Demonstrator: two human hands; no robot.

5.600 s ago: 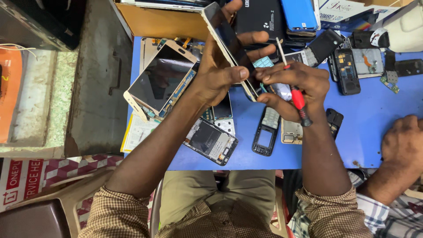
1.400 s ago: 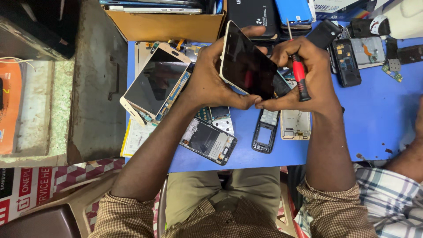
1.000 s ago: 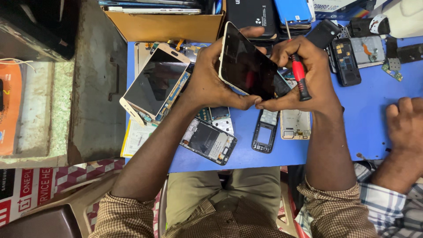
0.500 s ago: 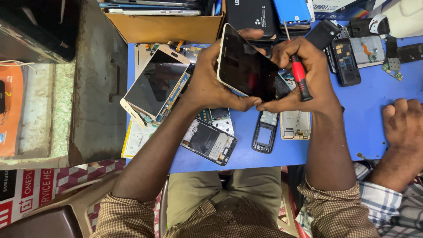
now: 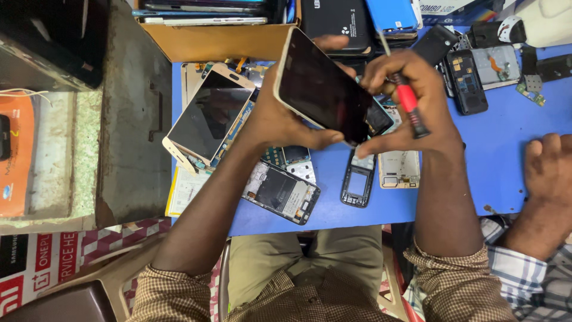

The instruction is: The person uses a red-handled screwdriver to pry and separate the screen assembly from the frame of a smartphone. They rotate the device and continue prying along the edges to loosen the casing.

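Blue tabletop (image 5: pixel 465 179) strewn with phone parts: above it the left hand (image 5: pixel 280 119) pinches a dark-screened phone (image 5: pixel 325 92); right hand (image 5: pixel 411 113), beside the phone, clasps a red screwdriver (image 5: pixel 410 107), likely prying next.

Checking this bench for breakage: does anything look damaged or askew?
Yes. A white phone lies tilted with its screen lifted off the frame, insides showing along the edge. Bare phone frames and circuit boards lie scattered on the blue table.
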